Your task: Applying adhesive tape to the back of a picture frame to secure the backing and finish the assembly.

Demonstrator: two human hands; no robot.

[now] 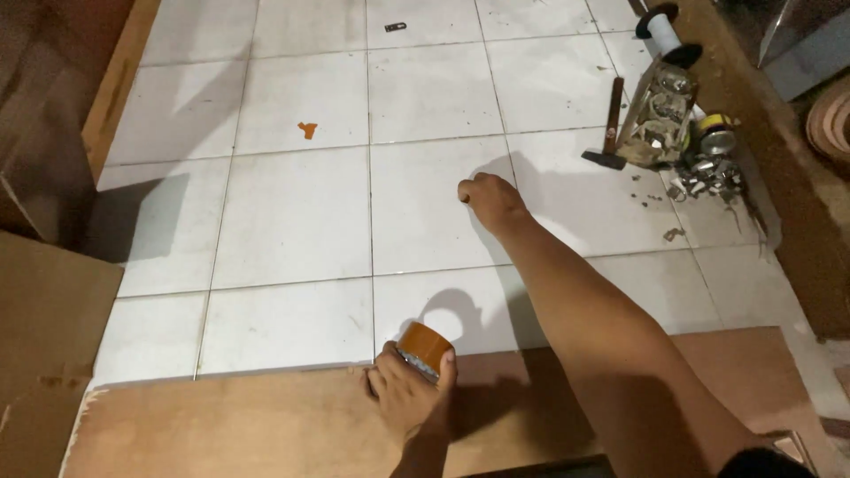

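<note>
My left hand (409, 397) grips a roll of brown packing tape (423, 347), held on edge where a plywood board (221, 425) meets the white tiled floor (292, 217). My right arm stretches forward over the tiles. At its end, my right hand (490, 199) rests on the floor with the fingers curled shut. I see nothing between those fingers, and no strip of tape shows between the roll and that hand.
A hammer (611, 124) lies at the far right beside a clear pack of metal hardware (660, 111), a small tin (715, 137) and a white spool (664, 31). An orange scrap (307, 130) and a small dark metal piece (395, 27) lie on the tiles. A brown panel (44, 336) stands left.
</note>
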